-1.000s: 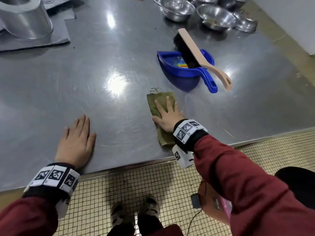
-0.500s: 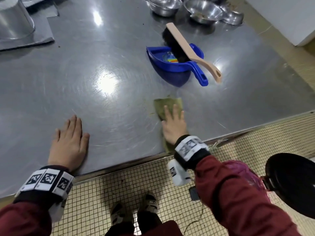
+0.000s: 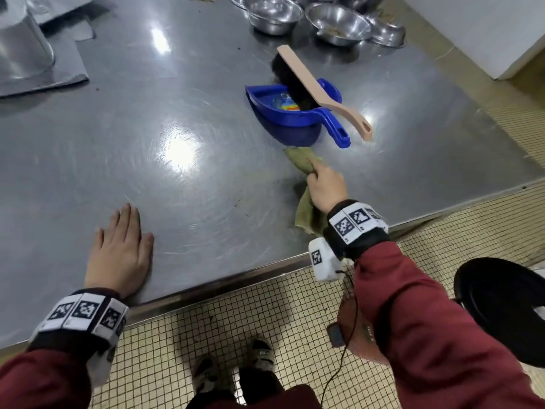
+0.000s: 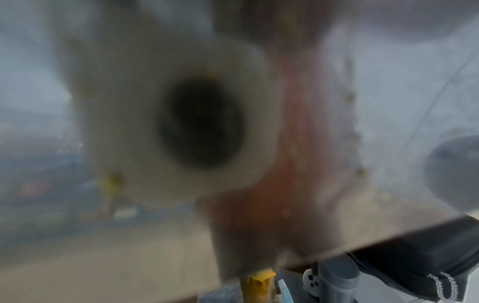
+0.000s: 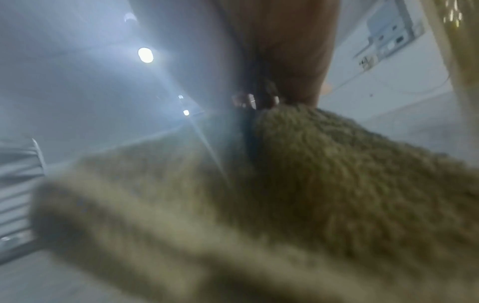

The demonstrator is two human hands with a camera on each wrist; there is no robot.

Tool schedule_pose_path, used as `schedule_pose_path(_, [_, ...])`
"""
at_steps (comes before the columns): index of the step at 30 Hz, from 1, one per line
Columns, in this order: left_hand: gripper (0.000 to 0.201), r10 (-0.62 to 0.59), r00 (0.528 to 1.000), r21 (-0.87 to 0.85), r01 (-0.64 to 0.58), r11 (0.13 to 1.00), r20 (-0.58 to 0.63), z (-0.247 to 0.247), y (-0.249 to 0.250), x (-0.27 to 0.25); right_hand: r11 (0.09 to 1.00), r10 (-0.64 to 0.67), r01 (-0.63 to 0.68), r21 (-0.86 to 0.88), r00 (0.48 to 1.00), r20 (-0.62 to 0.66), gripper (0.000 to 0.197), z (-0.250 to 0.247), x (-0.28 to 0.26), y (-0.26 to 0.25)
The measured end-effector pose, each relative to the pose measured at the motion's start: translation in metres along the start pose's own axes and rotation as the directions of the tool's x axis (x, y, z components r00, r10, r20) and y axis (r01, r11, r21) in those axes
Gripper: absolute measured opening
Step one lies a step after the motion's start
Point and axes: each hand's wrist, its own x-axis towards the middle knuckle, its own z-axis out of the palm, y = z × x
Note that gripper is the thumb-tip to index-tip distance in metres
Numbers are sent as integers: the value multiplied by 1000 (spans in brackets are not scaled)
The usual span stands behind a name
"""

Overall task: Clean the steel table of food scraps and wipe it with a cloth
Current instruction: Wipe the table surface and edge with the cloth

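On the steel table [image 3: 191, 178], my right hand [image 3: 323, 184] grips the olive-green cloth [image 3: 300, 159], bunched in its curled fingers just in front of the blue dustpan [image 3: 283, 113]. One end of the cloth lies on the table and the other hangs below the wrist. In the right wrist view the cloth [image 5: 350, 184] fills the lower half, under the hand. My left hand [image 3: 121, 246] lies flat and open on the table near its front edge, holding nothing. A few dark specks [image 3: 246, 214] dot the steel between the hands. The left wrist view is blurred.
A tan brush [image 3: 315, 84] with black bristles rests across the dustpan. Several steel bowls [image 3: 274, 13] stand at the back, and a large steel vessel [image 3: 20, 45] at the far left. A black round stool [image 3: 501, 308] stands on the tiled floor at the right.
My right hand went from pressing flat on the cloth to gathering it in curled fingers, and slid right and away toward the dustpan. The left hand stayed flat in place.
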Motion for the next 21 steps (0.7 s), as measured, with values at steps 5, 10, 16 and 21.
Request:
schedule_pose_path(5, [73,0,1000,-8,0,1000,1,0,0,0,972,127,-92,-215,979,158,68,19,7,27])
schedule_pose_path(10, [74,0,1000,-35,0,999,-1,0,0,-1,957,106,-92,-276,994,38,68,52,-5,36])
schedule_pose_path(16, [75,4,1000,-28,-4,1000,-15,0,2,-1,936,109,-130,-328,991,-81,64,81,-16,15])
schedule_pose_path(21, [71,-35,999,-64,36,997,15,0,4,-2,934,42,-97,-344,986,-163,61,123,-26,-37])
